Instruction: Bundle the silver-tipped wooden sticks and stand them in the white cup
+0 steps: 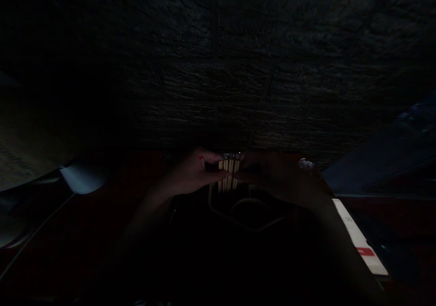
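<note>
The scene is very dark. At the centre, a row of several pale wooden sticks (229, 174) stands upright, side by side, with crumpled shiny foil (231, 155) along their top ends. My left hand (200, 172) grips the row from the left, thumb and fingers closed against it. A small red mark shows on that hand. From the right, my right hand (267, 174) closes on the same sticks, though its fingers are mostly lost in shadow. Just below the sticks lies a dark object with a pale angular rim (254, 229); its kind cannot be made out.
A wall with a brick pattern (218, 83) rises right behind my hands. To the right lie a small crumpled piece of foil (306, 163) and a long white-and-red box or card (357, 235). At left are a pale cone-like object (83, 178) and a thin cord (42, 226).
</note>
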Action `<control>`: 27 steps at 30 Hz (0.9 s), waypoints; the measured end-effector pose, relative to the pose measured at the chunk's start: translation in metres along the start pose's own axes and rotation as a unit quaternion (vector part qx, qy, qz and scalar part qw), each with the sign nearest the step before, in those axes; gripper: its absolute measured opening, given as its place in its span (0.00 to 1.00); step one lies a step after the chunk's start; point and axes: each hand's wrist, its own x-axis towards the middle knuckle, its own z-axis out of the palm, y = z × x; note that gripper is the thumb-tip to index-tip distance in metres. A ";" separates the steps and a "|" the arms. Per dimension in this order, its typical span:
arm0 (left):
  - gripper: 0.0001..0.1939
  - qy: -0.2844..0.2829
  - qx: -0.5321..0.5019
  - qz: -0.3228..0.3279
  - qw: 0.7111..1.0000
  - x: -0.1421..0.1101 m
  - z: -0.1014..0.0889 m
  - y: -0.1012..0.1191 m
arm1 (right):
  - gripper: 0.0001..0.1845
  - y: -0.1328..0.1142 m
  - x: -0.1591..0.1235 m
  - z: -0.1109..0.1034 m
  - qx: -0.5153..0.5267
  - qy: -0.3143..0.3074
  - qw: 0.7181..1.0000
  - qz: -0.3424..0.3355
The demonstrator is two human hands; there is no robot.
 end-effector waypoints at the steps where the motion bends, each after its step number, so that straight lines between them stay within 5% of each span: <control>1: 0.10 0.003 0.001 0.003 1.000 0.000 0.000 0.000 | 0.08 -0.001 -0.001 -0.001 -0.006 0.002 1.000 0.002; 27: 0.11 0.000 -0.019 -0.005 1.000 -0.001 0.000 -0.001 | 0.06 0.009 0.003 0.006 -0.005 0.012 1.000 -0.019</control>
